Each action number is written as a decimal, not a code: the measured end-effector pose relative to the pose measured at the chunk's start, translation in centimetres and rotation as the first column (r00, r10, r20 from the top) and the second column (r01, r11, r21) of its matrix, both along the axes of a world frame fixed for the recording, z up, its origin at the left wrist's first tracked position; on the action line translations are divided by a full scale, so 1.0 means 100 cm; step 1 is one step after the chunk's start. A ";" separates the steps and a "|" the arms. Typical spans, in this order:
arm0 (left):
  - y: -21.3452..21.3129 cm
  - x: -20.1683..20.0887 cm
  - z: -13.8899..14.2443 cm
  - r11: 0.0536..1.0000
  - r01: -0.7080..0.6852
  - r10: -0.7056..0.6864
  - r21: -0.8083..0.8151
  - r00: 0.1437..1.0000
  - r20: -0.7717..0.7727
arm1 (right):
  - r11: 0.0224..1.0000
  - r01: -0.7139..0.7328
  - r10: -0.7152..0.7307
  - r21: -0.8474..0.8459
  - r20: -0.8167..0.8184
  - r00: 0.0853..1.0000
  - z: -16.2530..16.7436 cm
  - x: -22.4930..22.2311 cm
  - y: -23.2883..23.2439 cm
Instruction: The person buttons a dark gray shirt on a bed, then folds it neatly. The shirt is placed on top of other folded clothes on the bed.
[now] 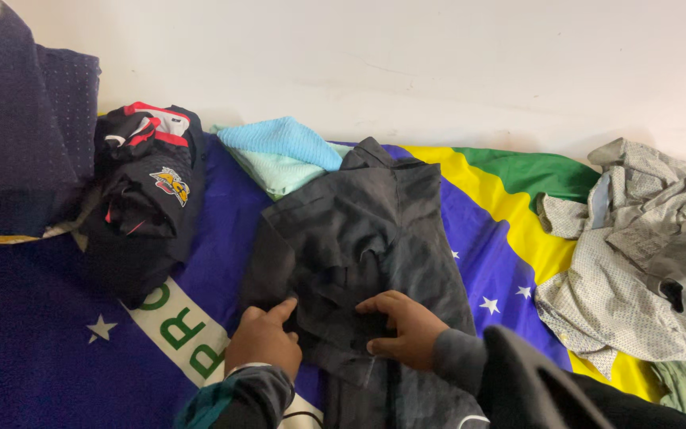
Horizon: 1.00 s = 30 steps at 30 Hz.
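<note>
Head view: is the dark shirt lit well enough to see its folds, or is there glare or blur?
Head view: soft, even light, no glare; the dark shirt shows faint folds, its creases near both hands murky; left hand and right hand slightly soft; the wall is bright.

A dark grey, short-sleeved cloth shirt (363, 238) lies spread in the middle of the frame on a blue, yellow and green flag-patterned bedsheet with white stars (33, 357). At the lower centre, the left hand (263, 340) rests on the shirt's lower left edge, thumb pointing up. The right hand (406, 327) presses flat on the shirt's lower middle, fingers bent over a fold. At the upper centre, a folded light blue and mint knit cloth (279, 155) touches the shirt's collar. A black garment with red and white patches (146, 187) sits bundled at the upper left. A crumpled grey-white dotted shirt (629, 254) lies at the right edge.
</note>
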<state>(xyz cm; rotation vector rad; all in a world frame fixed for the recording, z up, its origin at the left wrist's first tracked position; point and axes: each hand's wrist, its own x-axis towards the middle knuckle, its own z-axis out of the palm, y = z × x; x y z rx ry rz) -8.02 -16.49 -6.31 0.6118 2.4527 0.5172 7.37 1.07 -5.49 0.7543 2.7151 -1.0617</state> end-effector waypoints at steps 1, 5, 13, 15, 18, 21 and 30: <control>0.000 0.000 0.000 1.000 -0.002 0.002 0.004 1.000 0.000 | 1.000 0.024 -0.024 -0.009 0.036 0.999 0.000 0.001 -0.001; 0.005 -0.005 0.001 1.000 -0.024 0.024 -0.010 1.000 0.017 | 0.999 0.030 -0.029 -0.024 0.048 0.998 -0.001 0.003 -0.004; 0.021 -0.013 -0.003 0.996 -0.076 0.081 -0.038 0.985 0.151 | 0.979 -0.125 0.112 0.162 0.090 0.990 0.005 0.012 -0.020; 0.023 -0.012 -0.004 0.994 -0.097 0.104 -0.049 0.981 0.166 | 0.980 -0.122 0.106 0.159 0.105 0.989 0.008 0.013 -0.022; 0.026 -0.013 -0.006 0.991 -0.110 0.123 -0.078 0.975 0.185 | 0.981 -0.127 0.110 0.147 0.123 0.986 0.011 0.011 -0.021; 0.031 -0.016 -0.010 0.989 -0.076 0.098 -0.125 0.979 0.180 | 0.983 -0.137 0.121 0.121 0.130 0.984 0.011 0.011 -0.017; 0.043 -0.020 -0.018 0.966 -0.230 0.207 0.116 0.961 0.185 | 0.994 -0.080 0.085 -0.069 0.085 0.993 -0.007 0.019 0.001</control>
